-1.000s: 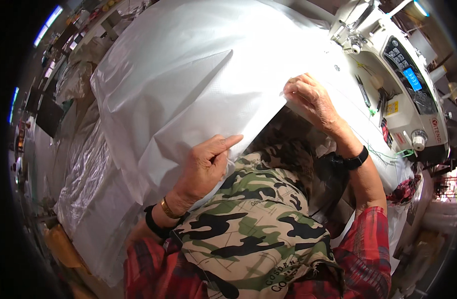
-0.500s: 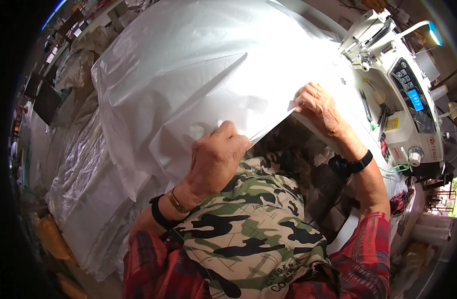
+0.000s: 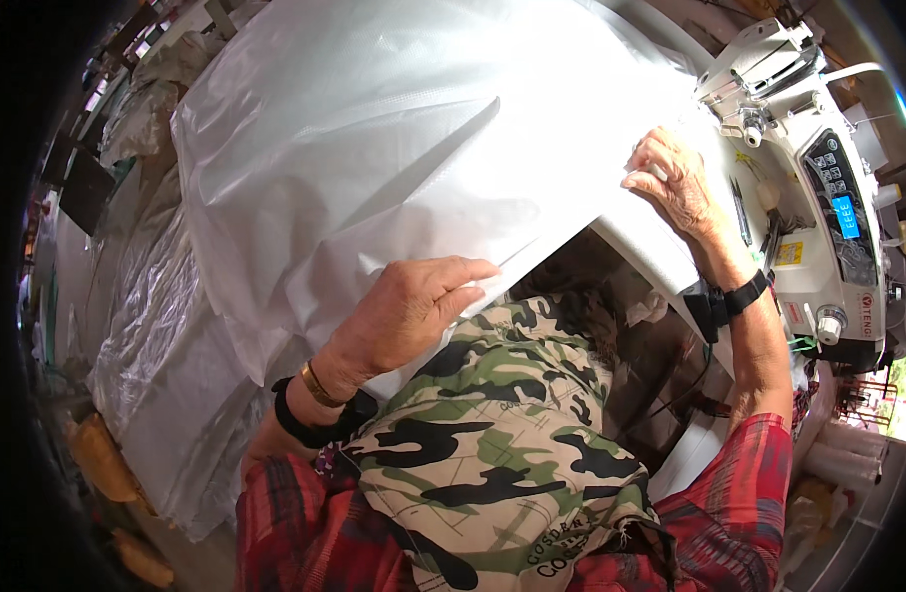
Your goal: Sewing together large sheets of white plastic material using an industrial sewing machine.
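Observation:
A large white plastic sheet [image 3: 374,128] spreads over the work surface, creased, with its folded near edge running diagonally between my hands. My left hand [image 3: 404,306] rests at that edge, fingers stretched out to the right and thumb apart from them. Past the edge's right end is my right hand [image 3: 675,183], over the brightly lit surface beside the sewing machine. Its fingers are loosely bent, with a gap to the thumb and nothing visible between them. The sheet's far right part is washed out by glare.
A white sewing machine [image 3: 818,237] with a lit blue display and a lamp stands at right. Tweezers [image 3: 740,212] lie by its base. Crumpled clear plastic [image 3: 142,326] hangs at left. A camouflage apron [image 3: 512,444] covers my lap, below a dark gap under the sheet's edge.
My right hand has let go of the sheet's edge and moved up and right. My left hand has loosened its closed grip, straightened its fingers and shifted slightly left. The view has shifted slightly.

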The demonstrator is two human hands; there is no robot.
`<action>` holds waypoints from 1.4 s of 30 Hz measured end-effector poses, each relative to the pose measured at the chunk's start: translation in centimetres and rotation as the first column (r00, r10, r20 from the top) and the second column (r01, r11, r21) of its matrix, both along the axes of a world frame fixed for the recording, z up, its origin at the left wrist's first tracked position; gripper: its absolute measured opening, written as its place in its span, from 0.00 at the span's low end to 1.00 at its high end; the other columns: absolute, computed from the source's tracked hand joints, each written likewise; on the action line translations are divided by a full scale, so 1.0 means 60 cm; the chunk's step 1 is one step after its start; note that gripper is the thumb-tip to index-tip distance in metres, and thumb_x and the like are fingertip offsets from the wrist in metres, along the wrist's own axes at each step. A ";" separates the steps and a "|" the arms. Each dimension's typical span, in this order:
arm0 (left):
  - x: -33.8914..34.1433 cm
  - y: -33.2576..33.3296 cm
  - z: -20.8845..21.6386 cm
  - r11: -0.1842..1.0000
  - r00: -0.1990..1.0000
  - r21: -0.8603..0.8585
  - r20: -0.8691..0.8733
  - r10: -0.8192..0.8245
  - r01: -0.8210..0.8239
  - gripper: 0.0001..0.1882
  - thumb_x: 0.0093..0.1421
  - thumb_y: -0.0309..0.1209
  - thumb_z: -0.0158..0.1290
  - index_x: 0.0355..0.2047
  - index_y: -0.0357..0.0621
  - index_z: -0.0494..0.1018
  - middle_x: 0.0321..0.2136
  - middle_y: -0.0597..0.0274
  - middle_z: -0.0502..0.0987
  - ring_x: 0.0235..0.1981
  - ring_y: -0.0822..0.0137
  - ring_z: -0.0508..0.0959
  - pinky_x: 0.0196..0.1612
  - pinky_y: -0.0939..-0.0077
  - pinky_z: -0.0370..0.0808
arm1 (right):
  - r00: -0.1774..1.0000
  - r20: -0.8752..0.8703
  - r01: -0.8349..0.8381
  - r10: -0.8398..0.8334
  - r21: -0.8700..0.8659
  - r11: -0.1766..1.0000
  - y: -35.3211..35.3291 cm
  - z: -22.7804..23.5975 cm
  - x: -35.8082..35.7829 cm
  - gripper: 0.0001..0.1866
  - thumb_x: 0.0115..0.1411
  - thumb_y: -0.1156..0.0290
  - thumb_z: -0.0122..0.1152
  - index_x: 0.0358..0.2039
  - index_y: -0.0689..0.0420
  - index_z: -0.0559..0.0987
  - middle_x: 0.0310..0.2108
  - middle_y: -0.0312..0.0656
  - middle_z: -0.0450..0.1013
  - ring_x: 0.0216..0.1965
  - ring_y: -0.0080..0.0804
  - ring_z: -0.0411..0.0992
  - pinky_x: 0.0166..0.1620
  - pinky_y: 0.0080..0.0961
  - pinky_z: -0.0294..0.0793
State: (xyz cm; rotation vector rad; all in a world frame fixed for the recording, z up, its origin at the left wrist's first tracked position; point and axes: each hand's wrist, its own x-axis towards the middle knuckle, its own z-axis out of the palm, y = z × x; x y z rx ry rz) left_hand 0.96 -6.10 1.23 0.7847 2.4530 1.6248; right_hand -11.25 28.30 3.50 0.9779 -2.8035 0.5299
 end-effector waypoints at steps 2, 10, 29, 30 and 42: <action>-0.009 -0.002 0.001 0.998 0.998 -0.002 0.024 -0.064 0.064 0.13 0.62 0.23 0.54 0.47 0.37 0.77 0.27 0.55 0.78 0.21 0.69 0.69 0.26 0.75 0.68 | 0.970 -0.218 -0.087 0.110 0.114 0.990 0.014 0.000 -0.018 0.21 0.54 0.50 0.66 0.29 0.56 0.73 0.30 0.38 0.70 0.37 0.37 0.70 0.45 0.33 0.69; -0.014 0.057 -0.012 0.954 0.936 -0.100 -0.186 -0.298 0.283 0.09 0.48 0.20 0.51 0.32 0.35 0.76 0.22 0.51 0.73 0.22 0.54 0.74 0.29 0.64 0.72 | 0.965 -0.255 0.101 -0.059 0.156 0.983 0.031 -0.009 -0.040 0.18 0.56 0.53 0.65 0.31 0.55 0.73 0.30 0.38 0.72 0.39 0.37 0.71 0.49 0.34 0.68; -0.095 0.170 0.004 0.858 0.712 -0.333 -0.480 -0.512 0.392 0.09 0.48 0.27 0.56 0.18 0.41 0.67 0.17 0.55 0.69 0.21 0.55 0.75 0.28 0.64 0.74 | 0.862 -0.234 0.425 -0.449 -0.148 0.893 0.023 -0.046 0.041 0.15 0.60 0.61 0.60 0.42 0.58 0.76 0.43 0.47 0.74 0.46 0.49 0.70 0.49 0.43 0.68; -0.103 0.178 0.005 0.878 0.691 -0.321 -0.543 -0.478 0.356 0.10 0.47 0.27 0.56 0.16 0.42 0.65 0.15 0.57 0.67 0.18 0.55 0.73 0.24 0.64 0.72 | 0.864 -0.234 0.421 -0.446 -0.150 0.895 0.022 -0.046 0.040 0.15 0.60 0.61 0.60 0.42 0.58 0.76 0.43 0.47 0.74 0.46 0.49 0.70 0.49 0.43 0.68; -0.226 0.272 0.042 0.873 0.660 -0.457 -0.606 -0.444 0.168 0.08 0.48 0.28 0.53 0.17 0.36 0.74 0.18 0.46 0.76 0.21 0.50 0.79 0.30 0.60 0.77 | 0.871 -0.237 0.397 -0.430 -0.173 0.901 0.025 -0.049 0.042 0.16 0.61 0.65 0.57 0.47 0.60 0.75 0.43 0.51 0.73 0.47 0.49 0.69 0.50 0.42 0.66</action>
